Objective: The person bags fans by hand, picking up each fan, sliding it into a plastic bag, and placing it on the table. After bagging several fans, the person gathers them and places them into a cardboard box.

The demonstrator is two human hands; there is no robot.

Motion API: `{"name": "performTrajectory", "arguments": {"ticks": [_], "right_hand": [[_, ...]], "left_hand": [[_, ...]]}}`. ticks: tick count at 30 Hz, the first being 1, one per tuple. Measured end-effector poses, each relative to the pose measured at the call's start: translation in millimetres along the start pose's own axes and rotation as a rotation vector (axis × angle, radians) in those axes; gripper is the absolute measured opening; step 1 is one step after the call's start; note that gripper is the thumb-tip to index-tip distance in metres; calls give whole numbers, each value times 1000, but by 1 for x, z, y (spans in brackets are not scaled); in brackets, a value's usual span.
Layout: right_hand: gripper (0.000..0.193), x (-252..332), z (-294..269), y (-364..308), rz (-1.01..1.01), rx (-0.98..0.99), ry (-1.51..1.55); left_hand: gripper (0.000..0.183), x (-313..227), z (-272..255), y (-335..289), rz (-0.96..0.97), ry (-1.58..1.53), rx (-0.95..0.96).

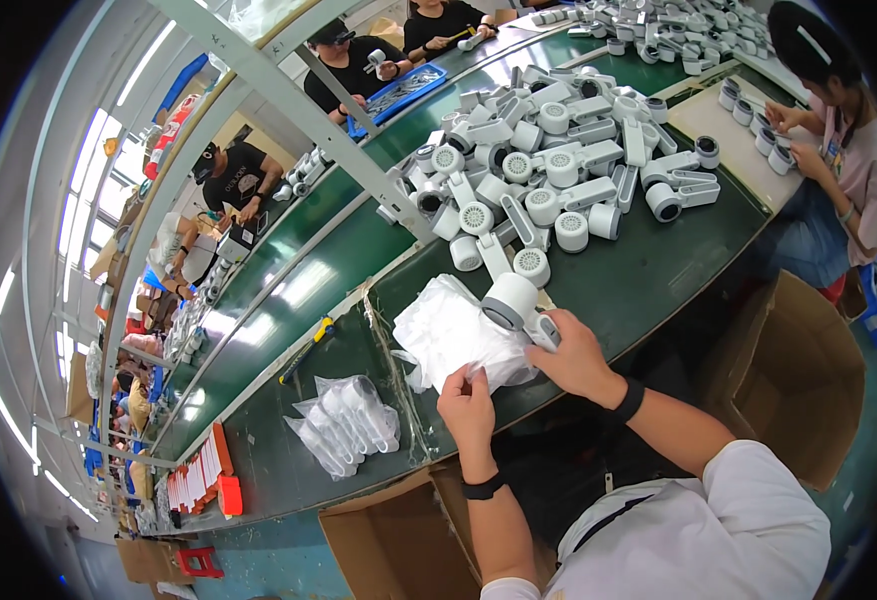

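Observation:
My right hand (578, 360) is closed round the handle of a white and grey device (511, 300), which has a round barrel head like a small hair dryer. Its head sits over the far right part of a stack of thin, whitish plastic bags (443, 325). At the stack's near edge, my left hand (466, 400) pinches the edge of a bag between thumb and fingers. Left of the stack, several bagged devices (348, 425) lie side by side on the dark green table (268, 450). A large heap of the same devices (548, 150), unbagged, spreads beyond my hands.
A yellow and black cutter (306, 350) lies near the left rail. Open cardboard boxes stand below the table edge, one (798, 380) at right and one (388, 530) at left. A metal post (298, 110) rises beyond the table. A co-worker (843, 150) handles devices at right.

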State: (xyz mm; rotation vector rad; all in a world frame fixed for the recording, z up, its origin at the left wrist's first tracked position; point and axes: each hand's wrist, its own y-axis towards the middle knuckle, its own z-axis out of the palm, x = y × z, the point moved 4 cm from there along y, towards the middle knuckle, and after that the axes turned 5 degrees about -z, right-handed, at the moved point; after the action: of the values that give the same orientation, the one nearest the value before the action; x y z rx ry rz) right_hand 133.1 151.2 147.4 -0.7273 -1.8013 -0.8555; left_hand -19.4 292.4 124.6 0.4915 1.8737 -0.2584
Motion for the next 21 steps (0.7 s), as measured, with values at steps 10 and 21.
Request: {"name": "performTrajectory", "arguments": {"ticks": [10,21], "right_hand": [[69,27,-61,-14,142,904,144],[85,24,-30,23,116,1185,-133]], "left_hand": [[27,-17,9,-7,-58,-240,18],[26,-24,-4,-11,105,-22,185]]}}
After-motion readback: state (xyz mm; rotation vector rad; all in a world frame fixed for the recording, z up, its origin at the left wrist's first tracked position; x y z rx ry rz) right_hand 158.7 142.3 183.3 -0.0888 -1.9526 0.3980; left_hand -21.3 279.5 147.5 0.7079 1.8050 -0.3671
